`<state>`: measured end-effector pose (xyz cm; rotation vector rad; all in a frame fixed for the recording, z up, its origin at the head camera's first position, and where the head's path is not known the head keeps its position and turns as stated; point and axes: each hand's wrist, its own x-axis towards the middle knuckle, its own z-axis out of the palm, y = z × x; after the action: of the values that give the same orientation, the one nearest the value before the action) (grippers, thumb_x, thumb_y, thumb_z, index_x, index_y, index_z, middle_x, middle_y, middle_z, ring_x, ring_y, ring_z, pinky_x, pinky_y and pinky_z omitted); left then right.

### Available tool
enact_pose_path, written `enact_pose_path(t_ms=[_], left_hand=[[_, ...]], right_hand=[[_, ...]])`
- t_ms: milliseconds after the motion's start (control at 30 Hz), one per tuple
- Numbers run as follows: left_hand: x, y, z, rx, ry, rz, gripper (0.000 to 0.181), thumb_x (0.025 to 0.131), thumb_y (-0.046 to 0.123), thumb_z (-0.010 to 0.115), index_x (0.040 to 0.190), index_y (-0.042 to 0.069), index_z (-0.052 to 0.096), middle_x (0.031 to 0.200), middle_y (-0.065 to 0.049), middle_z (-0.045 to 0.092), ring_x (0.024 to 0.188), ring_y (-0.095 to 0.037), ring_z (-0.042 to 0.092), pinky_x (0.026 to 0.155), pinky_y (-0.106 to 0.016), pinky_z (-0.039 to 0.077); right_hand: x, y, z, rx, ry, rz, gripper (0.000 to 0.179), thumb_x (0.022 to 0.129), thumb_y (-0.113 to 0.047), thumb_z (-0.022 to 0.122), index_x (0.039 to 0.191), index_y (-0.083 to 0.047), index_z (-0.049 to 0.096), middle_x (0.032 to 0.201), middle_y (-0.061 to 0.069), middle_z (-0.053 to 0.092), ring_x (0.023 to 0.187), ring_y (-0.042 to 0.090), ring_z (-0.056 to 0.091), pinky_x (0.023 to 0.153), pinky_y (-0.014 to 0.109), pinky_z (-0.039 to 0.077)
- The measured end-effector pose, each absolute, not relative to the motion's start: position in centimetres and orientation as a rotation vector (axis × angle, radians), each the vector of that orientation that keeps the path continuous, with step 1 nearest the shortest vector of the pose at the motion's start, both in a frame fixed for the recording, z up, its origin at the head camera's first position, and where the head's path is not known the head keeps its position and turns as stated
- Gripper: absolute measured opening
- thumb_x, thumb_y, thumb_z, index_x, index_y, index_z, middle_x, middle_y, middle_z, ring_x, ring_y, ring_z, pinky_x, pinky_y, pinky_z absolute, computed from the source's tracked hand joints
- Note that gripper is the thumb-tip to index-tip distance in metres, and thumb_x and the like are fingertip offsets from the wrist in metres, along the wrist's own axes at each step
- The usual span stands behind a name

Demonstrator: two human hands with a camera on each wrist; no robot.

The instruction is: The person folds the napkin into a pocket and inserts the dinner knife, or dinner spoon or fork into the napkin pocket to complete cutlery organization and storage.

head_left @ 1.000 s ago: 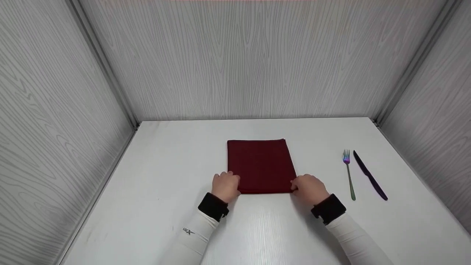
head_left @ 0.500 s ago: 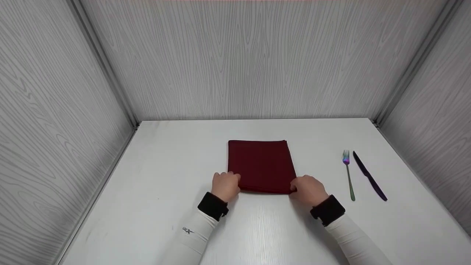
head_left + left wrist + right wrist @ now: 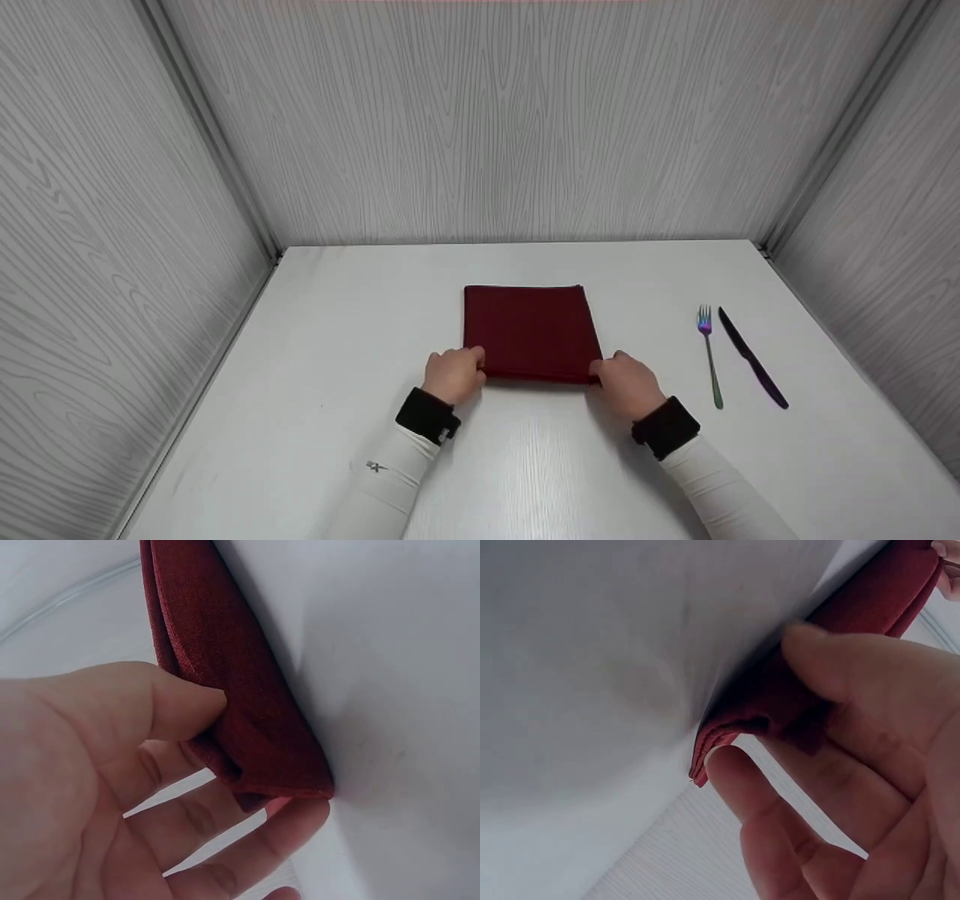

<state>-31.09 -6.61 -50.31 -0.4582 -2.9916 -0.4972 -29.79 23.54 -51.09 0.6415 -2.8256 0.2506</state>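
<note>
A dark red cloth [image 3: 532, 330], folded into a square with several layers, lies at the middle of the white table. My left hand [image 3: 454, 376] pinches its near left corner, thumb on one face and fingers on the other in the left wrist view, where the cloth [image 3: 225, 675] shows its folded edge. At the near right corner my right hand [image 3: 628, 385] pinches the layers between thumb and fingers. The near edge is lifted slightly off the table, with shadow beneath it. In the right wrist view the stacked layers of the cloth [image 3: 735, 720] stick out past the fingers.
To the right of the cloth lie a fork [image 3: 709, 360] with a rainbow sheen and a dark purple knife [image 3: 753, 358]. The white table [image 3: 337, 330] is bounded by grey wood-grain panels [image 3: 495, 120] at the back and both sides.
Both hands have raised the cloth's near edge a little off the table and moved it slightly away from the person. The far edge has stayed in place.
</note>
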Motion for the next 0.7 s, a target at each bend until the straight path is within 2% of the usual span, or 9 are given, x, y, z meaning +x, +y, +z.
enact_pose_path(t_ms=[133,333,567,700], left_hand=[[-30.92,-6.75,-50.34,-0.475,-3.005,-0.496,0.011,0.090,0.015,0.079,0.093,0.010,0.069,0.090,-0.009,0.073,0.090,-0.033,0.070,0.081,-0.050,0.050],[-30.64,-6.81,-50.45,-0.518,-3.066,-0.467,0.036,0.079,0.030,0.093,0.100,0.010,0.071,0.099,-0.011,0.069,0.099,-0.034,0.065,0.087,-0.053,0.050],[-30.50,-6.51,-50.67,-0.566,-2.997,-0.309,0.027,0.081,0.012,0.086,0.102,0.009,0.070,0.100,-0.014,0.071,0.096,-0.036,0.066,0.082,-0.050,0.053],[-30.52,-6.40,-50.88,-0.561,-2.982,-0.300,0.029,0.082,0.016,0.087,0.102,0.008,0.068,0.102,-0.015,0.070,0.097,-0.036,0.065,0.083,-0.051,0.053]], right_hand=[[-29.85,23.64,-51.21,0.649,-2.809,0.234,0.014,0.082,0.010,0.079,0.089,-0.002,0.078,0.078,0.017,0.072,0.076,0.034,0.068,0.063,0.047,0.059],[-30.07,23.86,-51.31,0.660,-2.823,0.258,0.011,0.084,0.006,0.081,0.092,-0.001,0.078,0.082,0.016,0.075,0.078,0.033,0.069,0.067,0.046,0.060],[-30.17,24.08,-51.32,0.632,-2.844,0.327,0.008,0.088,0.004,0.076,0.093,-0.003,0.077,0.083,0.014,0.075,0.080,0.034,0.069,0.070,0.047,0.059],[-30.38,24.25,-51.19,0.615,-2.867,0.369,0.006,0.089,0.001,0.075,0.093,-0.003,0.077,0.082,0.011,0.074,0.079,0.031,0.068,0.070,0.045,0.058]])
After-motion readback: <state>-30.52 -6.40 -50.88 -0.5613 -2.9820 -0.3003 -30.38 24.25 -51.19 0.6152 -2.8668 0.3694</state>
